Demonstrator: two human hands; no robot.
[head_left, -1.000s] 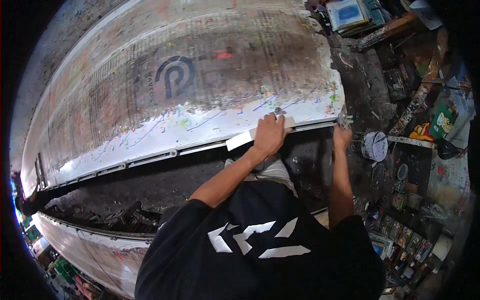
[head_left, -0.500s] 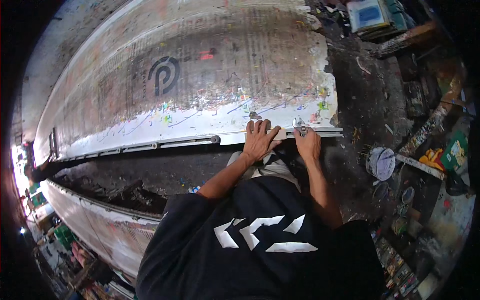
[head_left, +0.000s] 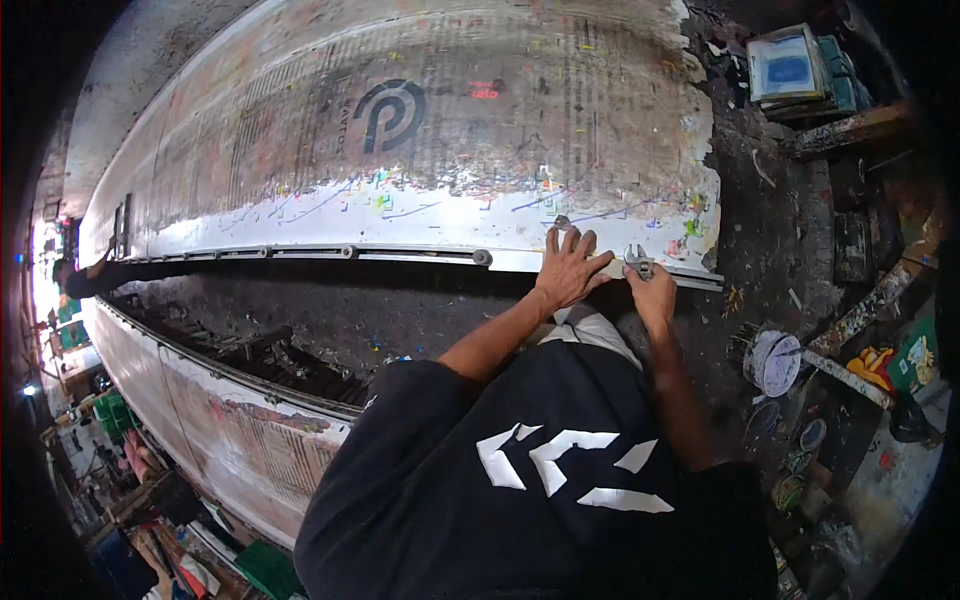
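Observation:
A long printing table (head_left: 430, 228) with a worn, paint-marked top lies before me, a metal rail (head_left: 420, 254) along its near edge. My left hand (head_left: 572, 270) rests over that edge, fingers spread on the white surface. Beside its thumb a pale flat piece (head_left: 612, 268) shows on the rail, partly covered by the hand. Closed around the handle of a silver adjustable wrench (head_left: 638, 260) is my right hand (head_left: 655, 292). The wrench's jaws lie close to the pale piece; whether they grip anything is too small to tell. A dark small lump (head_left: 562, 222) sits just beyond my left fingertips.
Round stops (head_left: 482, 257) sit along the rail. A second long table (head_left: 250, 440) runs at the lower left. To the right stand a paint-covered bucket (head_left: 773, 363), a stack of framed screens (head_left: 790, 65) and stained beams (head_left: 850, 130). Another person's arm (head_left: 95, 275) reaches the far left end.
The view has shifted, so the table and both hands appear farther right. The wrench now sits slightly nearer my left thumb and its angle has changed. Both hands stay at the rail.

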